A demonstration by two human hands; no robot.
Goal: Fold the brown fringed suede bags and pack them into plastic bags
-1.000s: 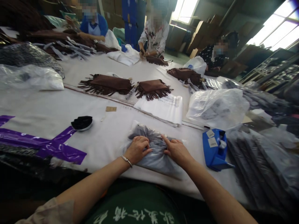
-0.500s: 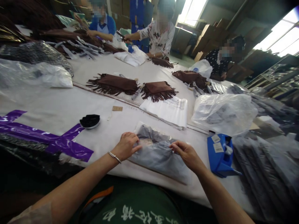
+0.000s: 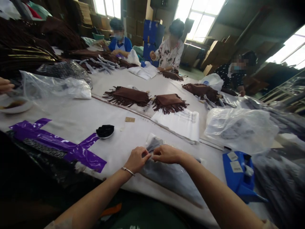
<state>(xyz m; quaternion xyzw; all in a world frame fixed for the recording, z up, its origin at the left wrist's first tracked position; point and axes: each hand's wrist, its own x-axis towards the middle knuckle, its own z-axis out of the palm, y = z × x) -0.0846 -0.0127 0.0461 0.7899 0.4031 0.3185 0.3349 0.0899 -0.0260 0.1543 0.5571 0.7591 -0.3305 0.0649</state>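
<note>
A clear plastic bag (image 3: 173,178) with something grey inside lies flat on the table in front of me. My left hand (image 3: 137,159) is at the bag's left end, thumb and forefinger pinched together on its edge. Close beside it, my right hand (image 3: 168,153) reaches across the bag with its fingers curled, pinching the same edge. The fingertips of both hands nearly meet, and the bit of plastic between them is too small to make out. A bracelet (image 3: 128,171) is on my left wrist.
Brown fringed pouches (image 3: 130,95) and a white stack of printed bags (image 3: 178,124) lie beyond. A blue tape dispenser (image 3: 238,175) stands right. A black-filled dish (image 3: 105,131), a tag (image 3: 130,119) and purple tape (image 3: 71,149) are left. Several people sit across; another person's hand (image 3: 5,86) shows at far left.
My right hand has moved left along the bag to meet my left hand, which now pinches instead of lying on the bag. The view has shifted, and a hand has appeared at far left.
</note>
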